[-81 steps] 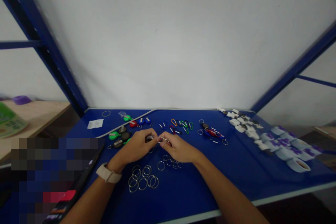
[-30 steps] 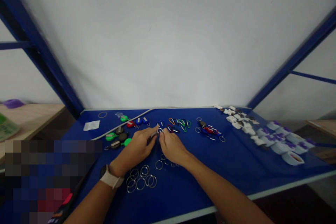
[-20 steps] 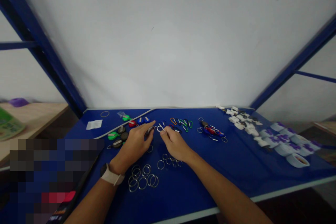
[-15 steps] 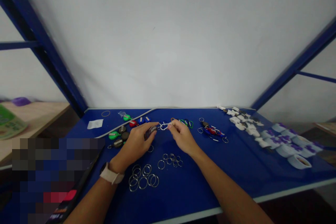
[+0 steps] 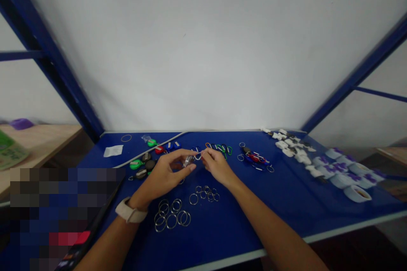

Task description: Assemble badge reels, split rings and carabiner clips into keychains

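Note:
My left hand point(image 5: 165, 173) pinches a small silver-and-dark keychain piece point(image 5: 188, 161) between thumb and fingers, and a pale watch point(image 5: 130, 214) sits on that wrist. Just to its right, my right hand point(image 5: 216, 167) holds a thin silver loop point(image 5: 197, 156) in its fingertips. The loop and the piece nearly meet, but I cannot tell whether they are joined. Below the hands lie two groups of steel split rings point(image 5: 171, 216) point(image 5: 205, 194). Small coloured carabiners point(image 5: 219, 149) lie just beyond my right fingers.
A blue table point(image 5: 229, 228) carries green, red and black key fobs point(image 5: 143, 167) at left, assembled keychains point(image 5: 254, 158), white pieces point(image 5: 292, 148) and white cups with purple marks point(image 5: 346, 180). A pixelated dark object point(image 5: 60, 216) covers the near left corner.
My hands have come up and drawn closer, with the left hand turned so the piece shows between its fingers. The right hand has shifted slightly left, and the view has moved a little.

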